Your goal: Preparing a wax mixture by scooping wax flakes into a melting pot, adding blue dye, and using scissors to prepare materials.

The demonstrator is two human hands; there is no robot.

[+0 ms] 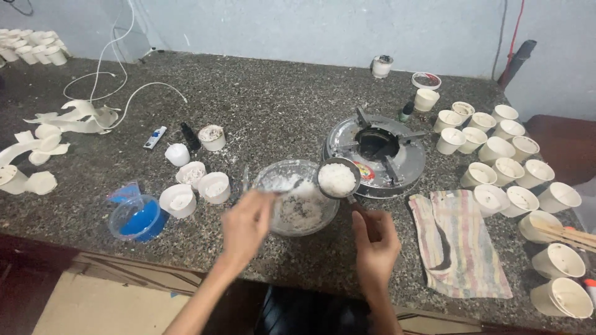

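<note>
Two hands are busy over a clear glass bowl of white flaky wax (297, 200), which sits on the dark speckled granite countertop (273, 111) right in front of the person. The left hand (247, 226) is closed around a thin metal spoon (282, 188) whose tip dips into the bowl. The right hand (375, 239) is wrapped around the dark handle of a small round metal cup heaped with white flakes (337, 178), held just above the bowl's right rim. So the hands are apart, each clamped on its own tool.

Just behind the cup is a round silver single-burner gas stove with a black centre (376, 149). To the right of the hands lies a striped pastel cloth (456, 239) with a dark smudge on it, flat on the counter. Past that there's a whole crowd of empty off-white paper cups (515, 167), and a few thin wooden sticks (568, 234) rest across one of them.

Left of the bowl are a few small white cups with wax in them (198, 183), and further left a clear plastic tub with a blue lid (136, 217). A white cable (118, 87) loops across the back left of the counter, near some torn white paper scraps (62, 121).
</note>
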